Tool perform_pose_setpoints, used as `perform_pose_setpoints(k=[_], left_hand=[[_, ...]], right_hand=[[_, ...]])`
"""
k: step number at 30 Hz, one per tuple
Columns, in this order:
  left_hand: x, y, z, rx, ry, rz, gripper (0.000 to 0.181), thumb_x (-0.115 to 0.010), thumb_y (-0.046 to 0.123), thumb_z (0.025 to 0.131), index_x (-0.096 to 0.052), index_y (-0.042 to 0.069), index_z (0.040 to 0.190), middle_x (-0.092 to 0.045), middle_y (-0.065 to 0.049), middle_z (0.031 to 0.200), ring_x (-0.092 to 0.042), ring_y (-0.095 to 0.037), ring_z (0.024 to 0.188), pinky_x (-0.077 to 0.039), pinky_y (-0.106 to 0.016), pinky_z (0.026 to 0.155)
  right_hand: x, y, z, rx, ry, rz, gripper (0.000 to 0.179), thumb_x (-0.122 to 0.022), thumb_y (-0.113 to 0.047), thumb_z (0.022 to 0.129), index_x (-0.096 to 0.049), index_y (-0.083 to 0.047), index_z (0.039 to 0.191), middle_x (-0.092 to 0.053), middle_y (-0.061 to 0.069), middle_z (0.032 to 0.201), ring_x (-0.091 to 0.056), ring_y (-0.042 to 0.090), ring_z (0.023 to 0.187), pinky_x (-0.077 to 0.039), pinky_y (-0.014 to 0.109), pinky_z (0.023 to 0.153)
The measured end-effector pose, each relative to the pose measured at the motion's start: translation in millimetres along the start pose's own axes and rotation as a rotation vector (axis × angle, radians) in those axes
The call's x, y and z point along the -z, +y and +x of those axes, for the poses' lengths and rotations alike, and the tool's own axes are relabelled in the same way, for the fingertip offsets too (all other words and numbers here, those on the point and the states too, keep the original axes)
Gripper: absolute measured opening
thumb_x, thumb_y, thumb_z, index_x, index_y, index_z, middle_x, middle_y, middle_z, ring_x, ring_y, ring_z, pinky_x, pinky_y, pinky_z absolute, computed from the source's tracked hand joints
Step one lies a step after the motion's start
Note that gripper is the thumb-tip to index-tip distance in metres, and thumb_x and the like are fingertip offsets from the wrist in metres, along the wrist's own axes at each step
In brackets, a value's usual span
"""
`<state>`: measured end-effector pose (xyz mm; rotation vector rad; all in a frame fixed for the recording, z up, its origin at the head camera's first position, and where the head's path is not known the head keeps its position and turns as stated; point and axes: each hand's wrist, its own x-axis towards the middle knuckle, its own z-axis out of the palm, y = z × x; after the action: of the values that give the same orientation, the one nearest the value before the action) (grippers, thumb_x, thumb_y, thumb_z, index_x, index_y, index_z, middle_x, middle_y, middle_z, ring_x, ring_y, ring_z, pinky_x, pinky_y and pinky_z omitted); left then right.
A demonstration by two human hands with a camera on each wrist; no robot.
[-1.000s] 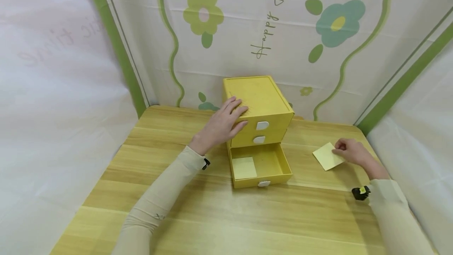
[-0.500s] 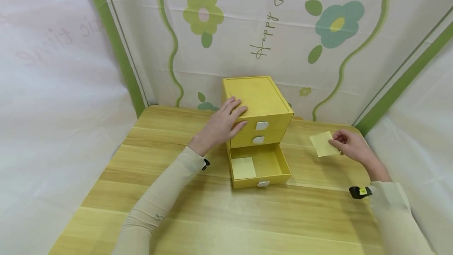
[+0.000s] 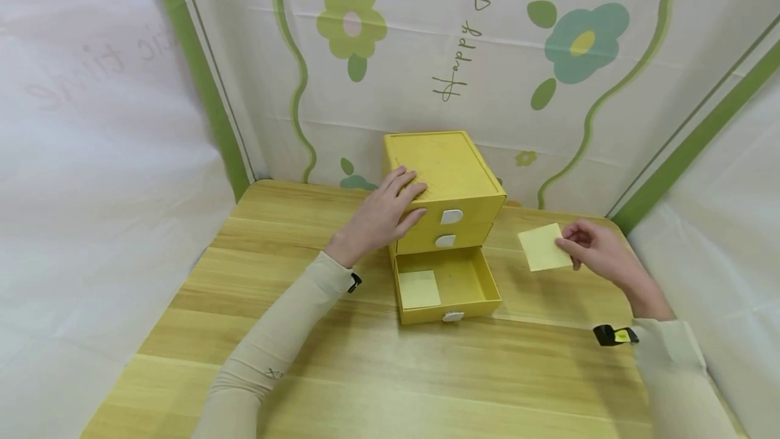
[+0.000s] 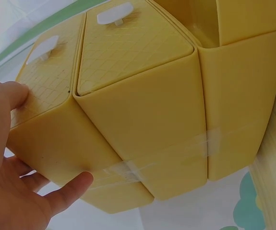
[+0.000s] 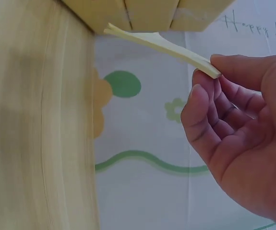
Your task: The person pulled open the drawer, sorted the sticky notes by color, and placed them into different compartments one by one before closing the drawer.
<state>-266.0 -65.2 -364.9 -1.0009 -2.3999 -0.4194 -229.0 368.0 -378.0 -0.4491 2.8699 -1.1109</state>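
Note:
A yellow three-drawer cabinet [image 3: 447, 161] stands at the back of the table. Its lowest drawer [image 3: 426, 316] is pulled out, and a pale yellow square of notepaper [image 3: 419, 288] lies in its left side. My left hand [image 3: 376, 219] rests at the cabinet's upper left edge with fingers spread; in the left wrist view the thumb touches the top drawer's front. To the right of the cabinet, my right hand [image 3: 600, 259] pinches a pad of sticky notes [image 3: 544, 247] by one edge, between thumb and fingers. The right wrist view shows the pad's thin layered edge [image 5: 166, 47].
The wooden table [image 3: 365, 371] stretches toward me in front of the cabinet. A white flower-printed curtain [image 3: 414, 53] hangs close behind, with more white cloth on both sides. White handles [image 3: 452, 216] stick out from the drawer fronts.
My right hand has lifted the sticky note pad off the table and moved it left toward the cabinet. The left hand and the open drawer have stayed in place.

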Motion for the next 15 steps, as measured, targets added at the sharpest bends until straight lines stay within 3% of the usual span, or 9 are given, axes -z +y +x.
perform_pose_setpoints(k=[6,15], left_hand=[[0.2,1.0,0.5,0.007,-0.003,0.000,0.044,-0.051,0.038,0.102,-0.052,0.010,0.136,-0.047,-0.018,0.147,-0.035,-0.036,0.143,-0.037,-0.043,0.116],[2.0,1.4,1.2,0.007,-0.002,0.004,0.044,-0.052,0.037,0.102,-0.053,0.009,0.135,-0.047,-0.019,0.146,-0.036,-0.037,0.142,-0.034,-0.043,0.118]], right_hand=[[-10,-9,2.1,0.058,-0.036,0.053,0.020,-0.061,-0.021,0.099,-0.055,-0.003,0.101,-0.060,0.011,0.077,-0.057,0.020,0.055,-0.050,0.029,0.052],[-29,-20,4.0,0.065,-0.078,0.111,0.019,-0.061,-0.023,0.098,-0.056,-0.005,0.102,-0.060,0.011,0.080,-0.058,0.022,0.057,-0.052,0.030,0.053]])
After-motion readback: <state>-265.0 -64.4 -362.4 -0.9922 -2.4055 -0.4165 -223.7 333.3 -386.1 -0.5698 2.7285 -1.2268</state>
